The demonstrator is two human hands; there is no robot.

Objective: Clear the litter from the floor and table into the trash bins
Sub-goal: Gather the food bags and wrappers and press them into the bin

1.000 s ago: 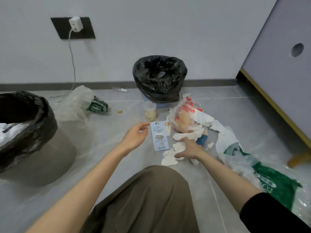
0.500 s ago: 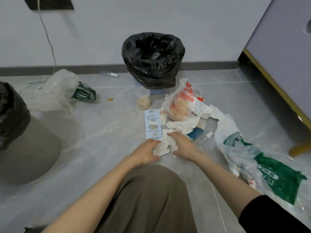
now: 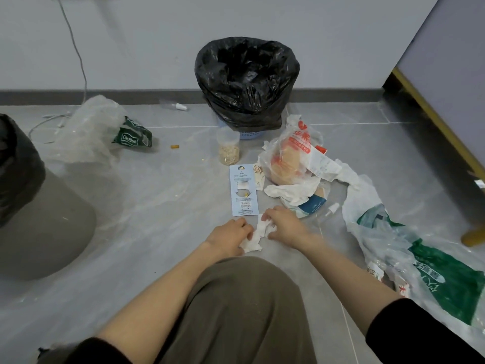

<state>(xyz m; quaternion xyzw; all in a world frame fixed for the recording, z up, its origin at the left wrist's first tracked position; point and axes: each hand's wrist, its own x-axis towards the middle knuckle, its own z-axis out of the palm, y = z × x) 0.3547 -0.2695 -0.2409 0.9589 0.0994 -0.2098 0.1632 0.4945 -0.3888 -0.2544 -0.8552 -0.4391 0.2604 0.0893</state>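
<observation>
Crumpled white tissues (image 3: 258, 235) lie on the grey floor just in front of my knee. My left hand (image 3: 228, 239) grips their left side and my right hand (image 3: 284, 225) grips their right side, fingers curled into the paper. Beyond them lies a pale blue card (image 3: 242, 190), more white tissue (image 3: 291, 191) and a red-printed plastic bag (image 3: 288, 161). A small bin with a black liner (image 3: 246, 80) stands by the wall straight ahead. A larger grey bin with a black liner (image 3: 31, 206) stands at the left edge.
A clear cup of crumbs (image 3: 228, 149) stands before the small bin. A green-and-white plastic bag (image 3: 420, 258) sprawls at the right. A clear bag and green wrapper (image 3: 132, 134) lie at the back left beside a cable. A purple cabinet with a gold frame (image 3: 433, 119) is at right.
My left hand came down from hovering over the card onto the tissues, and both hands have bunched the tissues together between them. The camera has tilted down slightly.
</observation>
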